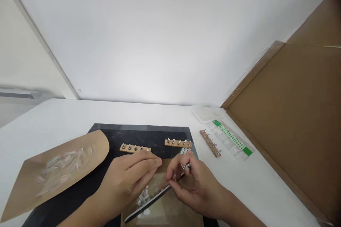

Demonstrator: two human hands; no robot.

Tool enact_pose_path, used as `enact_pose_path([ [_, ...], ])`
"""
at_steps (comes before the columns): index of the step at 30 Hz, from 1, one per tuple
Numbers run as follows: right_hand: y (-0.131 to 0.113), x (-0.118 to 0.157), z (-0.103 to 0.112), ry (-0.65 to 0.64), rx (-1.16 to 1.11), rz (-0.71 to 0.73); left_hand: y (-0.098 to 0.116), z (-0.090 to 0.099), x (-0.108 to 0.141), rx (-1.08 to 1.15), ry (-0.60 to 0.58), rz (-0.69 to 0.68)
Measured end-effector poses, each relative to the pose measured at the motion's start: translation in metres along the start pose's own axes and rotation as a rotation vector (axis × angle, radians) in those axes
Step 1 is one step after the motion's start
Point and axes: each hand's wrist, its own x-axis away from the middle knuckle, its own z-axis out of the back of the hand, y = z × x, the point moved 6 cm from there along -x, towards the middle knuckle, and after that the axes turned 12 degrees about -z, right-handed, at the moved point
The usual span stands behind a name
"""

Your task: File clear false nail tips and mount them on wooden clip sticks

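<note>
Diagonally, the dark, pale-edged strip (154,200) runs from its near end at the lower left to its far end at the right hand (198,181). That end lies among or behind the fingers; whether they grip it cannot be confirmed. The right hand is the nearer of the two: its thumb and forefinger are drawn to a narrow pinch, and a small metallic piece (188,166) is held within the curled fingers. Most of the strip therefore extends left and nearward from that hand.

The left hand (130,173) is above and left of the strip, fingers together; its palm side is hidden, so its contents cannot be determined. Loose white pieces (144,198) lie between the left hand and the strip, over a brown board (191,216). Beyond both hands, a peg-bearing bar (172,144) rests on the black mat (112,140).
</note>
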Motion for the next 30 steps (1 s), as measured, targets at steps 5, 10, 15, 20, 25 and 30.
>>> enact_pose_path([
  [5,-0.001,0.001,0.003,0.032,-0.056,0.013,-0.002,-0.002,0.001,0.025,-0.029,0.019],
  [10,-0.001,0.001,0.003,0.044,-0.052,0.03,-0.002,-0.004,0.001,0.014,-0.068,0.015],
  [15,0.0,0.001,0.005,0.082,0.002,0.023,-0.001,-0.006,0.001,-0.005,-0.117,0.007],
  [20,0.002,0.0,0.003,0.1,0.051,0.024,-0.002,-0.01,0.001,-0.018,-0.198,0.022],
  [25,0.003,-0.003,-0.001,0.094,0.112,0.052,-0.002,-0.012,0.0,-0.088,-0.228,-0.01],
  [30,0.003,-0.004,-0.003,0.08,0.134,0.06,0.0,-0.012,0.0,-0.111,-0.245,-0.017],
])
